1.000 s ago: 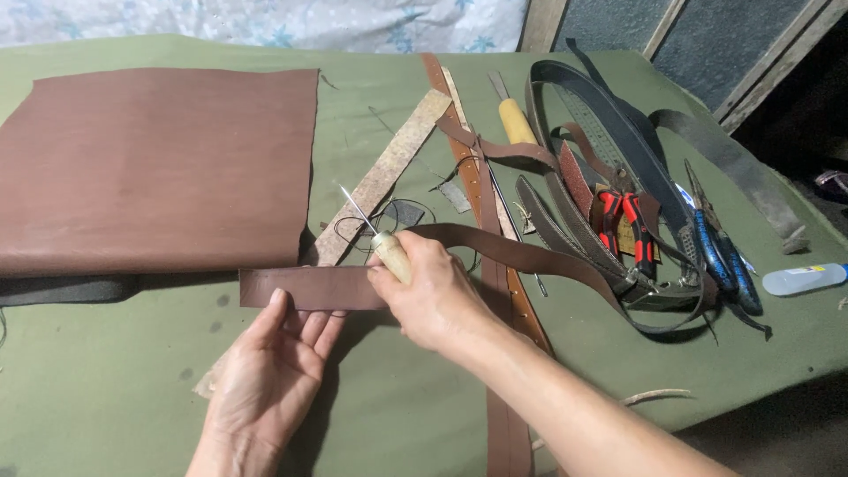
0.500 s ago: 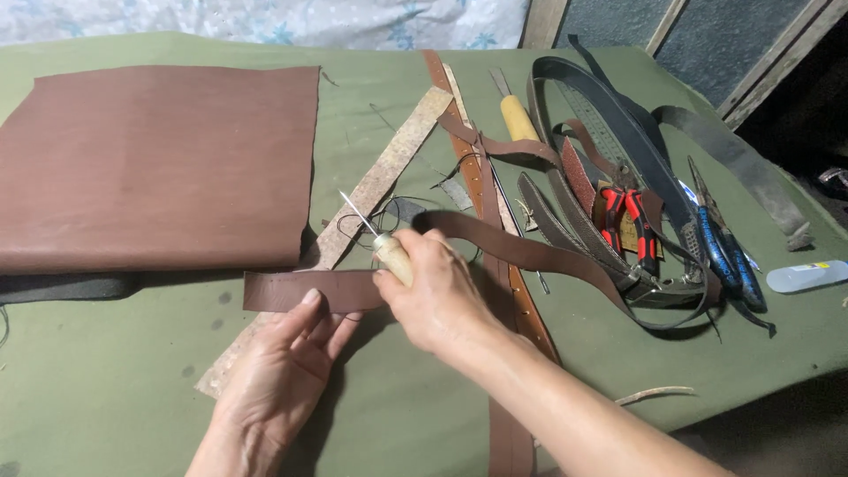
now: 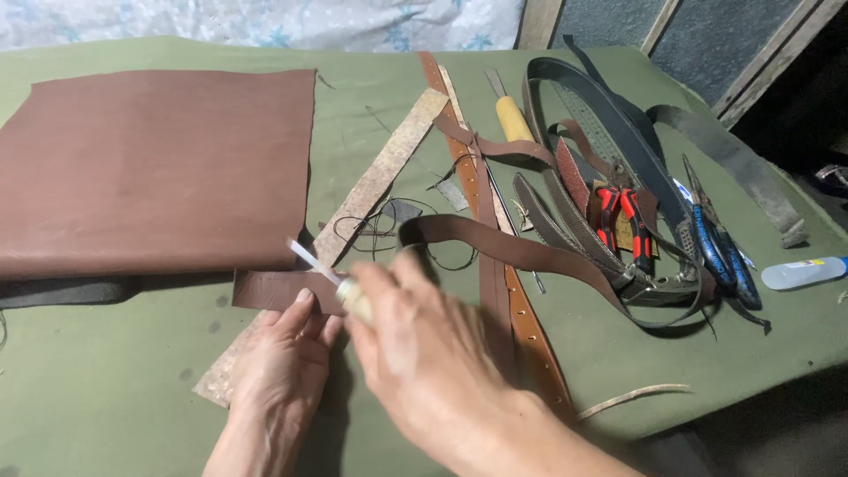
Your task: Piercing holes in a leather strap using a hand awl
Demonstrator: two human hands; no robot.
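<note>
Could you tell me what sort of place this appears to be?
Probably a small leather workshop: a large brown leather sheet lies on a green-covered table, with belts, red-handled pliers and a knife in the right hand.

A large flat sheet of brown leather (image 3: 159, 168) lies on the green cloth-covered table (image 3: 97, 389). To the right of the sheet lie a long pale mottled strip (image 3: 389, 159), a yellow-handled tool (image 3: 512, 117) and red-handled pliers (image 3: 621, 216). Farther right of it are blue-handled pliers (image 3: 715, 247) and a small clear bottle (image 3: 802, 272)
</note>
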